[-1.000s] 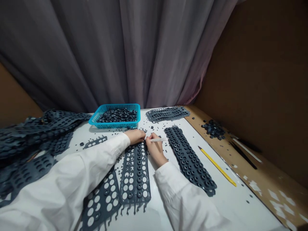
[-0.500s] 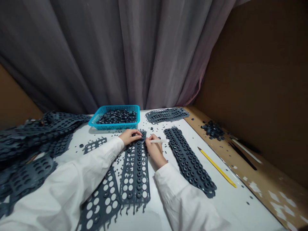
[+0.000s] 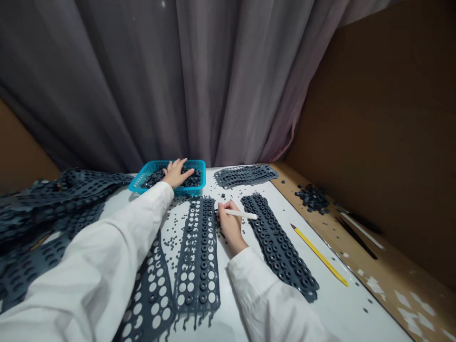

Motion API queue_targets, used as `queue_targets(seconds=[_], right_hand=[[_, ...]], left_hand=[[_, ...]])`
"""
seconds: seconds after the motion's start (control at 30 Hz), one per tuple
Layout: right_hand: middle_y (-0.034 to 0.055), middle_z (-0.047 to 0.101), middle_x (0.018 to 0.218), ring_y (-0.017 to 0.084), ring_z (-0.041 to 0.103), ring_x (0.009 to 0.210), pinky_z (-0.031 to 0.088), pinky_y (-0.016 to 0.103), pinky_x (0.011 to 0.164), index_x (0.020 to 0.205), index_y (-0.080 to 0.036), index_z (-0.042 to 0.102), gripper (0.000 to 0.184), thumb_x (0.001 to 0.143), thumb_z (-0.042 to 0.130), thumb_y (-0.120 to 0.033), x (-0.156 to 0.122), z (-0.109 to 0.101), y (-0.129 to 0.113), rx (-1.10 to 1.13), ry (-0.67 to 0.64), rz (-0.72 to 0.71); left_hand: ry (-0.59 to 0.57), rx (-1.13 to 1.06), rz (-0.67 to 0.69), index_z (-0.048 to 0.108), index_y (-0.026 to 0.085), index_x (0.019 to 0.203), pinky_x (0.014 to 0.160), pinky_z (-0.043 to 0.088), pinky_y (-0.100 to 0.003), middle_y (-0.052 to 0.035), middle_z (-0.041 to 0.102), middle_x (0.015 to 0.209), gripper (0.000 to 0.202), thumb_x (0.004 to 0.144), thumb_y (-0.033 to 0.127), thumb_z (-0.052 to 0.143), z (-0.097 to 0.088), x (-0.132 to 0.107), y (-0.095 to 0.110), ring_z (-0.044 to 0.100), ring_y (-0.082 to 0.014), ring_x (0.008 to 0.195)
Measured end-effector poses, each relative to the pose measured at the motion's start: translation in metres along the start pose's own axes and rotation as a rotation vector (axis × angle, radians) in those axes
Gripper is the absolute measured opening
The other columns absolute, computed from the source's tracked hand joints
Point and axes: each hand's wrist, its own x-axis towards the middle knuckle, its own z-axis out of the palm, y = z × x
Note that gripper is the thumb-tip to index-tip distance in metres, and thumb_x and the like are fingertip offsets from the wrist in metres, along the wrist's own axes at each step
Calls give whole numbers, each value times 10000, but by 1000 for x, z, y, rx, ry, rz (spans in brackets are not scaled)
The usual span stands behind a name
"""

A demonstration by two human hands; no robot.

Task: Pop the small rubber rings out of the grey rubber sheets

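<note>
Spreads the left hand (image 3: 174,175) over small dark parts (image 3: 151,179) in a blue basket (image 3: 188,191); contact not discernible. Holds a white-handled tool (image 3: 245,215) in the right hand (image 3: 231,222), just beside the right edge of a perforated dark sheet (image 3: 198,259). Has a ring-covered strip (image 3: 280,242) farther right on the white tabletop (image 3: 338,306), then a yellow tool (image 3: 320,256) lying slantwise. Includes a pile of dark pieces (image 3: 312,198) on the brown surface (image 3: 342,237), heaped dark sheets (image 3: 81,187) at far left, and a grey curtain (image 3: 199,80) behind.

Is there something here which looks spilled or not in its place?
Yes. Many small dark bits lie loose on the white table, with a dense scatter left of the middle perforated sheet, so they look spilled. White scraps also litter the brown surface at far right, which looks untidy.
</note>
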Motion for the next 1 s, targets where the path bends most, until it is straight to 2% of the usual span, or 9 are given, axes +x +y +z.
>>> queue_targets(seconds=[0.07, 0.13, 0.23, 0.33, 0.43, 0.57, 0.73, 0.9, 1.0], right_hand=[[-50, 466, 521, 125, 443, 521, 336, 234, 534, 624, -208, 432, 242, 788, 488, -377, 2, 1, 3, -8, -13, 8], [-49, 470, 526, 125, 448, 524, 341, 232, 535, 633, -209, 430, 246, 792, 487, -389, 2, 1, 4, -10, -17, -3], [-44, 479, 544, 126, 457, 532, 352, 231, 536, 649, -208, 442, 253, 797, 484, -410, -1, -5, 1, 2, -4, -34], [-43, 483, 544, 125, 462, 523, 358, 230, 526, 659, -207, 452, 263, 804, 478, -425, -4, -11, -6, 27, 16, -34], [-43, 496, 544, 121, 468, 507, 361, 226, 507, 659, -205, 453, 266, 796, 494, -429, -5, -14, -15, 79, 22, -27], [-43, 507, 542, 108, 460, 481, 355, 216, 472, 636, -200, 442, 279, 775, 525, -426, -8, -20, -29, 182, 16, -37], [-43, 520, 521, 100, 437, 425, 328, 213, 411, 646, -200, 442, 297, 748, 561, -452, -23, -45, -42, 251, -32, -11], [-42, 512, 493, 99, 419, 406, 313, 214, 397, 630, -200, 452, 297, 746, 571, -447, -45, -59, -41, 211, -162, -2], [-38, 519, 490, 101, 415, 401, 317, 222, 404, 627, -199, 471, 286, 749, 563, -441, -53, -51, -37, 159, -247, -17]], left_hand=[[-51, 92, 88, 445, 177, 1242, 954, 222, -557, -159, 443, 1280, 551, 768, 447, 522, 1, -8, 7, 290, -375, 1227], [-129, 123, 328, 504, 177, 1160, 950, 253, -499, -138, 507, 1191, 440, 776, 390, 522, 0, -35, 23, 367, -330, 1162], [-421, 93, 611, 593, 186, 804, 797, 366, -359, -66, 594, 866, 243, 760, 420, 545, -11, -106, 47, 508, -230, 869], [-655, 31, 766, 561, 207, 711, 662, 365, -297, -14, 575, 735, 235, 707, 435, 617, -25, -186, 58, 497, -178, 711], [-661, 108, 733, 554, 203, 817, 595, 349, -285, -26, 589, 803, 121, 801, 322, 541, -32, -238, 56, 501, -174, 712], [-617, 170, 728, 535, 177, 775, 606, 366, -268, -42, 588, 801, 210, 888, 152, 361, -39, -245, 58, 517, -163, 732], [-615, -101, 550, 536, 193, 832, 649, 403, -250, -40, 575, 827, 185, 889, 243, 366, -69, -246, 78, 527, -146, 740], [-804, -65, 484, 551, 221, 811, 650, 414, -280, -37, 607, 860, 97, 827, 268, 468, -73, -311, 100, 566, -180, 778], [-817, -65, 417, 560, 224, 809, 637, 411, -282, -39, 613, 878, 114, 792, 332, 527, -68, -330, 105, 572, -189, 789]])
